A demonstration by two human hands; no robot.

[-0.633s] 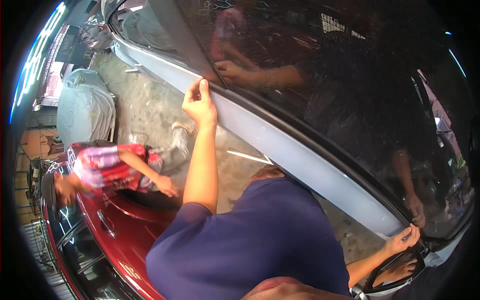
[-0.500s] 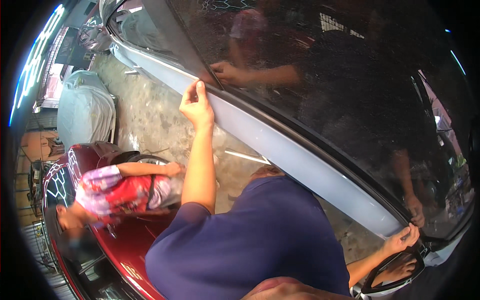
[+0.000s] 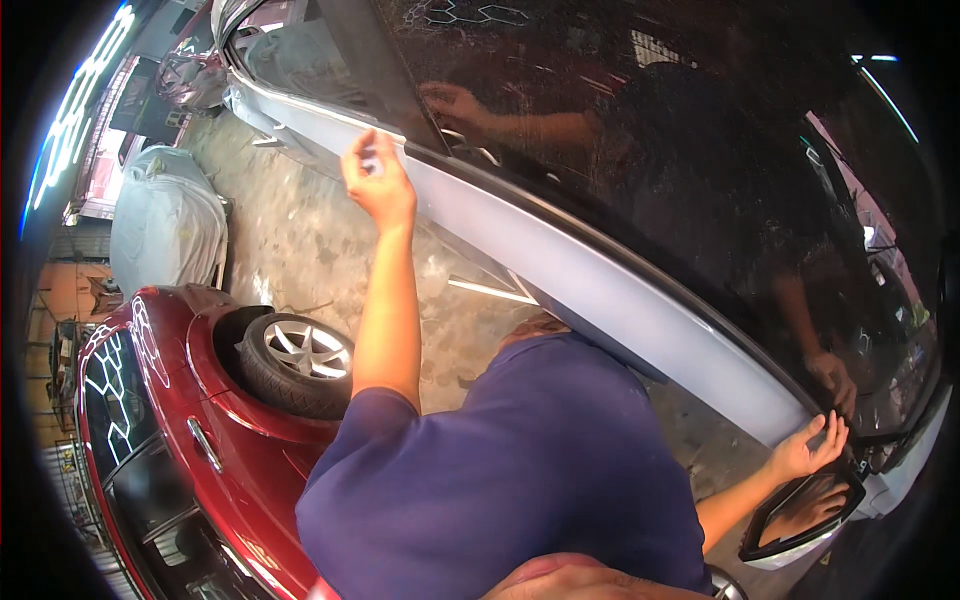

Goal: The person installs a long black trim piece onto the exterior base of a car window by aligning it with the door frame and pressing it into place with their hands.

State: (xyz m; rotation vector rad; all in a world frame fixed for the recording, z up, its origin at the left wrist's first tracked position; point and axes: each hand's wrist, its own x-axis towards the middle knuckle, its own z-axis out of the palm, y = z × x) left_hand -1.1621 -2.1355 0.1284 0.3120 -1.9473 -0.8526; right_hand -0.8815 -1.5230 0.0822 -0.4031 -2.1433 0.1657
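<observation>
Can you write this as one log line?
left hand: lifted beside car door | right hand: touching window edge near mirror

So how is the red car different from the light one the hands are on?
The red car is shiny dark red; the pale car is light grey-blue. The red car shows a wheel and stands untouched; the pale car has the left hand and the right hand at its window edge. Both have dark glass.
</observation>
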